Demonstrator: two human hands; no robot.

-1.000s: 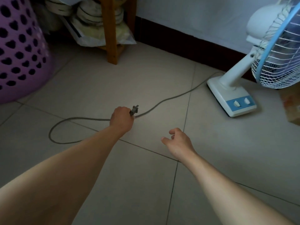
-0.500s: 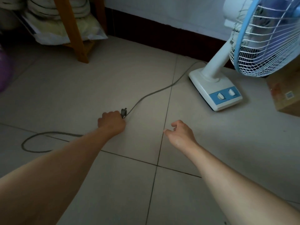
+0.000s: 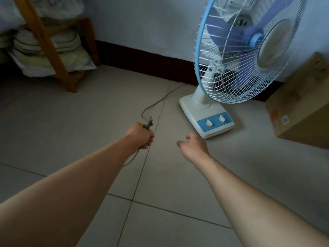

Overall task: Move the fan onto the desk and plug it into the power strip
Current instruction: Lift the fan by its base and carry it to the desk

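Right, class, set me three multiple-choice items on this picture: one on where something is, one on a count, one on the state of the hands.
1. Where does the fan stand?
A on the floor
B on a chair
C on a shelf

2. How many knobs are on its blue panel?
A one
B two
C four

3. What does the left hand do?
A lies flat on the floor
B grips the plug
C holds a box

Key: 1 A, its base sits on the tiles. 2 B, two white knobs show. 3 B, fingers curl round the plug; the right hand holds nothing.
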